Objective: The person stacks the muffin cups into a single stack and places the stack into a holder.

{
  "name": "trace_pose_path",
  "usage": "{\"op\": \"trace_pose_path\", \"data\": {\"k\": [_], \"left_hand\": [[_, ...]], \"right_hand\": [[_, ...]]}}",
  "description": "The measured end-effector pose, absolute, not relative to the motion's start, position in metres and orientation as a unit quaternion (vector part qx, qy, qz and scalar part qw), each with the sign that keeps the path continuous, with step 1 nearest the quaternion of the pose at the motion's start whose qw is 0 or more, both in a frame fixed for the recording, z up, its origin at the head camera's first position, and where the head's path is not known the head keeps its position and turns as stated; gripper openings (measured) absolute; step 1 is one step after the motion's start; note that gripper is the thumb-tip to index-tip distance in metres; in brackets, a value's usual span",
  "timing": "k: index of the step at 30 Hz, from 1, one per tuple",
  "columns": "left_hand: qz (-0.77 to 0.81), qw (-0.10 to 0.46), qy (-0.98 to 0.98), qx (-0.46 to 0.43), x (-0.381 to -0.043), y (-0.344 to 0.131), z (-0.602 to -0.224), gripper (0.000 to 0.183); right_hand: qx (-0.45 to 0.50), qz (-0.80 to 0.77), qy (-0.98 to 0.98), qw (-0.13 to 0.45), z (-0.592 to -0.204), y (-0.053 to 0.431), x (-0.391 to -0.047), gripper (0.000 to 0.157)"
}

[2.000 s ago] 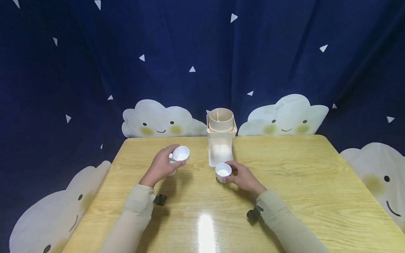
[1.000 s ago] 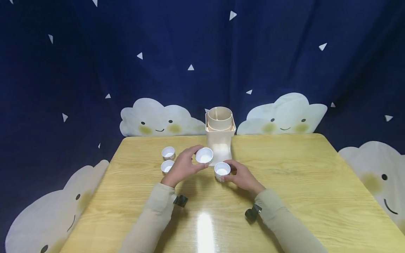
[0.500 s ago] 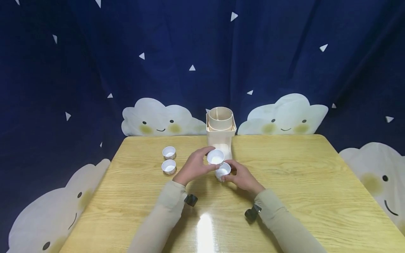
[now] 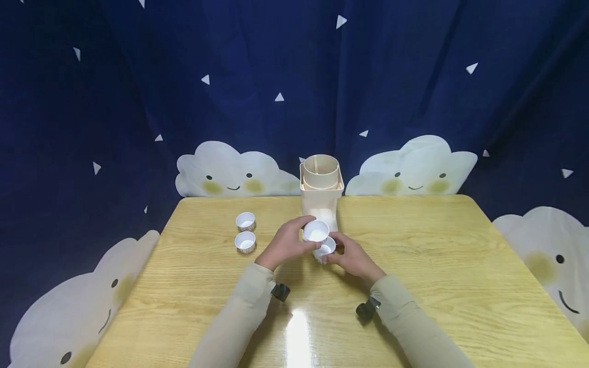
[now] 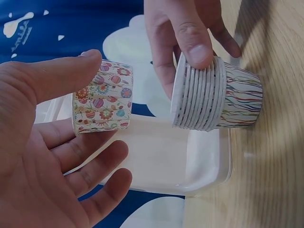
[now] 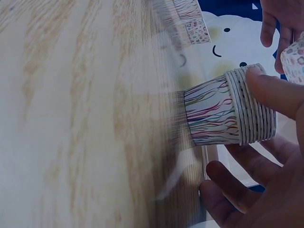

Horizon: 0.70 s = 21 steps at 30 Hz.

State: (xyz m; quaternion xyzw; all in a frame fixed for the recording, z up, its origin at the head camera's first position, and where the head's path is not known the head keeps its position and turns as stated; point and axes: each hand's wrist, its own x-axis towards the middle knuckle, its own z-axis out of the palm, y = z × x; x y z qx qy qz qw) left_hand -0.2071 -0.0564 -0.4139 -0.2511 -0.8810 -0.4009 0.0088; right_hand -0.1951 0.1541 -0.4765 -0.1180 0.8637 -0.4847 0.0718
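My left hand (image 4: 288, 243) pinches a floral-patterned paper baking cup (image 5: 105, 99) by its sides, between thumb and fingers. It hangs just above and to the left of a stack of nested paper baking cups (image 5: 216, 97). The lowest of that stack is printed with wavy coloured lines, and several rims show above it. My right hand (image 4: 353, 258) grips the stack near the rims, thumb on one side and fingers on the other. In the left wrist view a gap separates the floral cup from the stack. The stack looks to stand upright on the table.
Behind the hands stands a cream plastic holder (image 4: 320, 195) with a round tube in its top. Two more white-lined paper cups, a rear one (image 4: 246, 221) and a front one (image 4: 245, 242), sit on the wooden table (image 4: 437, 255) at left. A dark blue curtain (image 4: 257, 61) hangs behind.
My left hand has carried the floral cup rightward from beside the two left cups to over the stack, lowering slightly at the end. My right hand stays on the stack.
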Motion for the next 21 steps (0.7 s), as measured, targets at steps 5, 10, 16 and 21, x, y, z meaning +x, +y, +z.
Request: {"op": "trace_pose_path", "data": {"k": [5,10,16,21], "left_hand": [[-0.393,0.001,-0.883,-0.255,-0.210,-0.054,-0.416,0.058],[-0.392,-0.009,-0.884,-0.255,-0.211,-0.052,-0.416,0.059],[-0.378,-0.024,-0.889,-0.259,-0.213,-0.048,-0.416,0.059],[-0.358,-0.027,-0.893,-0.272,-0.215,-0.045,-0.418,0.057]], "right_hand": [[-0.121,-0.483,0.864,0.072,-0.475,0.154,-0.196,0.060],[-0.122,-0.484,0.863,0.074,-0.474,0.155,-0.196,0.060],[-0.130,-0.488,0.860,0.070,-0.476,0.155,-0.196,0.056],[-0.127,-0.491,0.859,0.072,-0.476,0.155,-0.196,0.053]]}}
